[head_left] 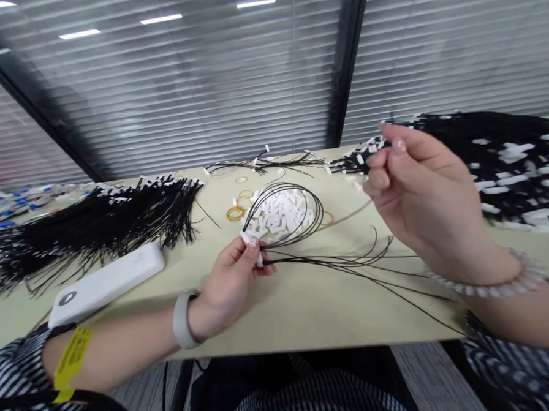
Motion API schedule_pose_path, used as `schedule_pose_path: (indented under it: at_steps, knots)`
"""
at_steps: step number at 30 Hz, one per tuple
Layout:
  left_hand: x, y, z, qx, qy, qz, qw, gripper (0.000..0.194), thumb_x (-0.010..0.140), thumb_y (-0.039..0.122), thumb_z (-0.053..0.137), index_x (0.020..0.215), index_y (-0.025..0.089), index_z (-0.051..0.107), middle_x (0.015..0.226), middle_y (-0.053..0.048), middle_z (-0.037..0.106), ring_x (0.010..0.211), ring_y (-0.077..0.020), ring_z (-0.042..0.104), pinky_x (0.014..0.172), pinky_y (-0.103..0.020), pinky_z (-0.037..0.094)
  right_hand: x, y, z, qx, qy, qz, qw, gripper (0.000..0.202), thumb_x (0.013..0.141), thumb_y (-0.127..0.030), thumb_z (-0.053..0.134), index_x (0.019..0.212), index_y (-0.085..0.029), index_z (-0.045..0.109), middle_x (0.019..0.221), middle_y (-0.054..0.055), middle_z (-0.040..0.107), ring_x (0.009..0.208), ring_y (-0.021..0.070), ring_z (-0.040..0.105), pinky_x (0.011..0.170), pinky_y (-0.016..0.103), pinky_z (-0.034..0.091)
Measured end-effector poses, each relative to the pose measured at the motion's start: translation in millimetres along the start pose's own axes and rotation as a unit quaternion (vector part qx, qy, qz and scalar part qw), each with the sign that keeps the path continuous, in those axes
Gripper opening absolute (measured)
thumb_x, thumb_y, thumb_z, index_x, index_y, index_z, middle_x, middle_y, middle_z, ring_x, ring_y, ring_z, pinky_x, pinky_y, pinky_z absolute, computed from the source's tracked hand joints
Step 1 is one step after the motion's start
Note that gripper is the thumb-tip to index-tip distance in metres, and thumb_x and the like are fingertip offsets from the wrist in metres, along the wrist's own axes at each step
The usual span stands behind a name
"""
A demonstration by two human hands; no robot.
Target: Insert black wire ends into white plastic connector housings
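Observation:
Low over the table's middle, my left hand [235, 278] is closed on a white connector [259, 259] with thin black wires in it. Some of the wires curl up in a loop [317, 197], while loose wire ends [342, 262] fan out to the right. My right hand [421, 185] is raised at the right, thumb and fingers pinched together. A dark wire tip [392, 117] pokes out above them, and a blurred wire [348, 213] runs from beside the loop toward this hand. Behind the loop lies a heap of small white connectors [279, 214].
Black wire bundles with white ends lie left [118, 213] and right [506, 156]. A white power bank [108, 281] rests near my left forearm. Yellowish rubber bands [235, 214] lie beside the heap. A few wired connectors [263, 163] lie behind, before a window with blinds [203, 80].

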State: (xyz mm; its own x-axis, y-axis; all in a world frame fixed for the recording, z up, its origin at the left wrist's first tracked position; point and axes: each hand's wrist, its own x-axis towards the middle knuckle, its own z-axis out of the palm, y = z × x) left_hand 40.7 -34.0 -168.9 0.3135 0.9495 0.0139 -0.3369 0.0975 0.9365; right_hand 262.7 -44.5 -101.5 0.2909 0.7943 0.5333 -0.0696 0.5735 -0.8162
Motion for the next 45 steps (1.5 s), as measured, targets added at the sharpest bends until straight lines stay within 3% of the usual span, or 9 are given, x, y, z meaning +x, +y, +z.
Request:
schedule_pose_path:
  at_steps: [3, 6, 10, 14, 24, 29, 32, 38, 45]
  knots:
    - [0.1, -0.7, -0.9, 0.009, -0.006, -0.013, 1.000, 0.013, 0.080, 0.027, 0.058, 0.076, 0.016, 0.054, 0.068, 0.001, 0.052, 0.061, -0.0094, 0.051, 0.060, -0.024, 0.047, -6.9, -2.5, 2.1, -0.114, -0.118, -0.008, 0.986, 0.035, 0.081, -0.019, 0.054, 0.115, -0.027, 0.049, 0.064, -0.006, 0.059, 0.047, 0.0068, 0.047, 0.043, 0.020, 0.038]
    - [-0.6, -1.3, -1.9, 0.040, -0.023, -0.011, 0.999, 0.013, 0.079, 0.028, 0.058, 0.075, 0.016, 0.054, 0.068, 0.001, 0.052, 0.060, -0.0096, 0.051, 0.059, -0.024, 0.046, -17.0, -1.0, 8.7, -0.287, -0.221, -0.065, 0.930, 0.007, 0.081, -0.021, 0.056, 0.085, -0.021, 0.061, 0.069, -0.002, 0.063, 0.057, 0.0079, 0.052, 0.049, 0.020, 0.040]
    - [-2.7, -1.0, -1.9, 0.081, -0.075, -0.004, 0.994, 0.016, 0.077, 0.030, 0.061, 0.075, 0.015, 0.056, 0.071, 0.001, 0.052, 0.063, -0.0108, 0.051, 0.059, -0.026, 0.047, -26.7, 6.1, 17.8, -0.398, -0.292, -0.153, 0.856, 0.010, 0.081, -0.016, 0.054, 0.076, -0.018, 0.063, 0.067, -0.002, 0.060, 0.061, 0.0071, 0.051, 0.057, 0.020, 0.038]
    - [-3.4, -0.5, -1.8, 0.119, -0.115, 0.001, 0.986, 0.020, 0.077, 0.032, 0.061, 0.071, 0.015, 0.053, 0.068, 0.001, 0.051, 0.063, -0.0114, 0.052, 0.058, -0.027, 0.048, -27.9, 13.6, 18.9, -0.435, -0.328, -0.162, 0.823, 0.014, 0.084, -0.015, 0.050, 0.079, -0.016, 0.064, 0.070, -0.001, 0.060, 0.064, 0.0081, 0.052, 0.061, 0.021, 0.037]
    - [-1.6, -1.3, -3.6, 0.172, -0.137, 0.015, 0.975, 0.021, 0.079, 0.034, 0.057, 0.071, 0.015, 0.051, 0.068, 0.001, 0.050, 0.062, -0.0109, 0.051, 0.059, -0.026, 0.048, -28.5, 16.1, 20.6, -0.464, -0.344, -0.162, 0.800, 0.018, 0.086, -0.018, 0.047, 0.082, -0.017, 0.064, 0.072, 0.001, 0.059, 0.066, 0.0101, 0.052, 0.062, 0.022, 0.036]
    - [-2.5, 1.5, -0.7, 0.173, -0.152, 0.009, 0.973, 0.021, 0.079, 0.034, 0.057, 0.071, 0.015, 0.050, 0.067, 0.002, 0.049, 0.064, -0.0111, 0.051, 0.059, -0.026, 0.048, -30.4, 17.4, 19.6, -0.482, -0.334, -0.203, 0.784, 0.021, 0.088, -0.021, 0.044, 0.081, -0.016, 0.063, 0.073, 0.002, 0.059, 0.066, 0.0106, 0.052, 0.061, 0.023, 0.037]
    - [-3.8, 3.4, 0.8, 0.173, -0.163, -0.008, 0.971, 0.021, 0.078, 0.033, 0.057, 0.070, 0.015, 0.050, 0.066, 0.002, 0.049, 0.063, -0.0106, 0.050, 0.059, -0.025, 0.048, -31.9, 18.5, 18.5, -0.509, -0.315, -0.279, 0.751, 0.022, 0.086, -0.013, 0.042, 0.082, -0.016, 0.063, 0.078, 0.004, 0.060, 0.070, 0.0119, 0.053, 0.059, 0.024, 0.036]
    - [-4.0, 2.5, -0.2, 0.175, -0.175, -0.029, 0.968, 0.021, 0.077, 0.034, 0.057, 0.070, 0.015, 0.050, 0.065, 0.002, 0.048, 0.060, -0.0096, 0.049, 0.057, -0.024, 0.047, -31.2, 20.1, 16.6, -0.555, -0.331, -0.408, 0.644, 0.026, 0.086, -0.010, 0.036, 0.080, -0.016, 0.060, 0.078, 0.004, 0.060, 0.066, 0.0138, 0.047, 0.052, 0.027, 0.029]
    - [-0.5, -0.6, -0.1, 0.194, -0.176, -0.032, 0.965, 0.023, 0.077, 0.035, 0.057, 0.070, 0.014, 0.050, 0.063, 0.002, 0.049, 0.056, -0.0093, 0.048, 0.055, -0.026, 0.046, -37.9, 22.5, 24.4, -0.577, -0.341, -0.408, 0.620, 0.022, 0.087, -0.014, 0.037, 0.077, -0.019, 0.056, 0.069, 0.001, 0.053, 0.059, 0.0123, 0.039, 0.049, 0.028, 0.022]
